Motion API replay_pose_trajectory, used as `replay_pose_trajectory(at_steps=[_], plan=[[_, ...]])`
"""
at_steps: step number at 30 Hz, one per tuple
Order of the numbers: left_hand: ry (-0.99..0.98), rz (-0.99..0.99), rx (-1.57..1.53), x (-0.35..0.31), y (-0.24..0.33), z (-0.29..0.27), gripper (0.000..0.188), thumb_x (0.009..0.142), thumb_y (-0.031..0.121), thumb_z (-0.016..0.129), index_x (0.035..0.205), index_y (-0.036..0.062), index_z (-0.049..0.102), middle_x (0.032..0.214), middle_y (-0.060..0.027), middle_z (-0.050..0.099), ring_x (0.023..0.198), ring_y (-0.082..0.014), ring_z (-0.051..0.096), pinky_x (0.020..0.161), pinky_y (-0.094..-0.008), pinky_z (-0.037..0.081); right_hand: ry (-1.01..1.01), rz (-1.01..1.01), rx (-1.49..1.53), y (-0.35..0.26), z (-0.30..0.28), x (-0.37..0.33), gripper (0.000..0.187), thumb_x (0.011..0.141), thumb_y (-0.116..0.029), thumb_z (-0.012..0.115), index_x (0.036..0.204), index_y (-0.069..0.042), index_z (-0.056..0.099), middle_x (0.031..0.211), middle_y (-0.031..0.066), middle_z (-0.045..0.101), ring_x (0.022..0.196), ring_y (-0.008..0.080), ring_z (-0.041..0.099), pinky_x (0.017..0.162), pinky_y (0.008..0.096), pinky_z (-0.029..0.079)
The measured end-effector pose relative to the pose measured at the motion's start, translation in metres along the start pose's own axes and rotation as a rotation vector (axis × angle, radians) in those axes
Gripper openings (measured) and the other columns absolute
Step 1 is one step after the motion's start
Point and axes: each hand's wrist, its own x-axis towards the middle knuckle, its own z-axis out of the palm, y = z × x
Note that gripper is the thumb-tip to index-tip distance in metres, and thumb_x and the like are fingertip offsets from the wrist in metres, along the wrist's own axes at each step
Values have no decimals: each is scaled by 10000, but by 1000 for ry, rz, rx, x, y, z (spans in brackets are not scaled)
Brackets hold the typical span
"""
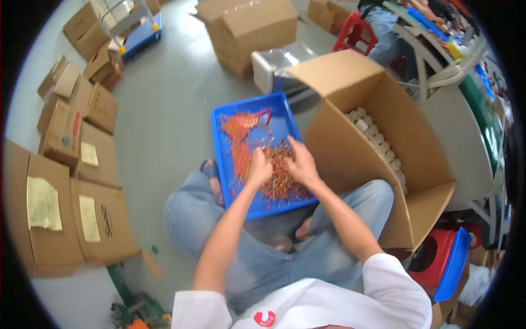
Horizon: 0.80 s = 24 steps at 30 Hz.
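A blue plastic tray (pixel 219 164) lies on the floor in front of my crossed legs. Inside it is a heap of small thin orange-red and brownish pieces (pixel 282 183), their exact kind too small to tell. Straighter orange strands (pixel 241 159) and a flat reddish bundle (pixel 241 122) lie along the tray's left and far parts. My left hand (pixel 261 169) is over the middle of the heap with its fingers curled together; what they pinch is hidden. Close to its right, my right hand (pixel 301 163) reaches into the heap's edge, thumb and fingers apart.
An open cardboard box (pixel 350 164) holding rows of whitish round pieces (pixel 372 134) stands right of the tray. Stacked cartons (pixel 98 214) line the left wall. Beyond are a large carton (pixel 252 33), a blue trolley (pixel 139 38) and a red stool (pixel 356 32) near a seated person.
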Motion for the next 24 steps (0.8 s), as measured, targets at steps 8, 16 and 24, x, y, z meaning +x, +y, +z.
replay_pose_trajectory(at_steps=[8, 16, 24], plan=[[-495, -242, -132, -12, 68, -27, 357, 923, -20, 519, 1279, -48, 524, 1023, -141, 676, 917, -206, 682, 767, -354, 549, -371, 87, -48, -17, -21, 7, 291, 824, -23, 633, 1110, 8, 676, 1019, 231, 646, 997, 394, 619, 872, 456, 491], [-416, -71, 132, -20, 83, -31, 292, 896, 65, 601, 1178, 0, 638, 956, -281, 669, 854, -346, 689, 734, -414, 523, -368, 114, -39, -14, -16, 4, 197, 822, -30, 631, 1006, 16, 685, 953, 247, 670, 924, 405, 644, 818, 463, 503], [-331, -45, 45, -26, 74, -20, 325, 882, 22, 557, 1198, -45, 593, 988, -319, 637, 975, -443, 635, 790, -493, 508, -210, 173, -65, -15, -4, 0, 180, 808, -97, 651, 922, 20, 726, 917, 243, 685, 878, 393, 671, 810, 452, 522]])
